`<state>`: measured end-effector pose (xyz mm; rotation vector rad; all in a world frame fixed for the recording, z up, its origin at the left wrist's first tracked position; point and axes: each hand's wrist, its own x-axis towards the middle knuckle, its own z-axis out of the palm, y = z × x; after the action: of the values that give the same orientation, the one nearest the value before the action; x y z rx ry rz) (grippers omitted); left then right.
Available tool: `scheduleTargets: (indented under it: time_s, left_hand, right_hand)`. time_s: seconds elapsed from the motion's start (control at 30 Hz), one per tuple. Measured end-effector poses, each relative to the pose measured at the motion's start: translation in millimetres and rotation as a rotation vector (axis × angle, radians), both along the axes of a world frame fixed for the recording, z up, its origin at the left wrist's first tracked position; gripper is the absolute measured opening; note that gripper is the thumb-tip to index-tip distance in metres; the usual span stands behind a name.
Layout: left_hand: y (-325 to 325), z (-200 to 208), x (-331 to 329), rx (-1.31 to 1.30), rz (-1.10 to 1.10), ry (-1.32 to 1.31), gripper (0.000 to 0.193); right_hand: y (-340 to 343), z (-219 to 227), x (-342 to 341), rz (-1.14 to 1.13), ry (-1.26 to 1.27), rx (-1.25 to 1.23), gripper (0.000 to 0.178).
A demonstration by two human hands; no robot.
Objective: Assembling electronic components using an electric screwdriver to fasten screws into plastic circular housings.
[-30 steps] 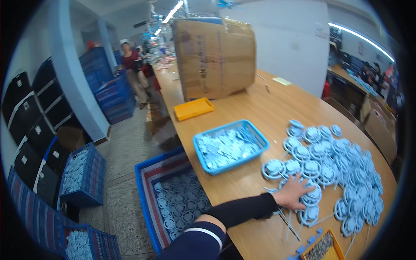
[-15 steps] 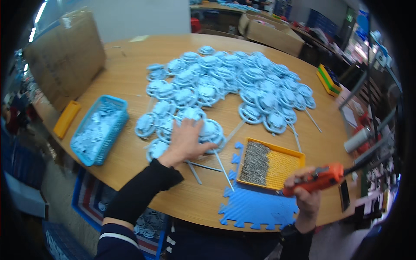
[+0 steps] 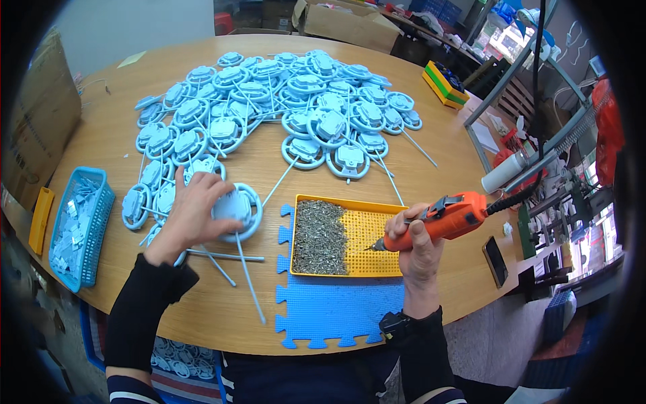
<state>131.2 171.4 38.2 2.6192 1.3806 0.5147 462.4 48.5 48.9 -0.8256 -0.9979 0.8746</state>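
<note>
My right hand (image 3: 420, 252) is wrapped round an orange electric screwdriver (image 3: 447, 219). The bit points left over a yellow tray (image 3: 373, 271), whose left part holds a heap of small metal screws (image 3: 319, 236). My left hand (image 3: 195, 212) has its fingers spread over the near left end of a big pile of light-blue round plastic parts (image 3: 330, 124). Its thumb and forefinger lie at one ring-shaped part with a long thin stem (image 3: 250, 219); whether they grip it is unclear. The palm hides neighbouring parts.
A blue basket (image 3: 101, 222) of small pale-blue pieces stands left, beside a yellow bin (image 3: 42, 219). Under the tray lies a blue foam mat (image 3: 336, 313). A phone (image 3: 494, 261) lies right; a metal frame (image 3: 525, 161) rises past that edge. More parts sit in a crate (image 3: 182, 360) below.
The view has swung right, so the table's things sit further left. The screwdriver's tip now hangs over the tray's right part. My left hand stays at the same stemmed part.
</note>
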Motion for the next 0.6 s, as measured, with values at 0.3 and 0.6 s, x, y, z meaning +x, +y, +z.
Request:
scheduleTargets:
  time_s: [0.3,0.6]
  left_hand:
    - [-123.2,22.4,58.7,-0.173,-0.577,0.157,0.058]
    - [-157.7,-5.8,68.6,-0.214,-0.356,0.05,0.06]
  right_hand:
    - [4.5,-9.2,5.2,-0.018,-0.009,0.015,0.032]
    - [5.9,-15.3,5.2,-0.018,-0.021,0.008,0.028]
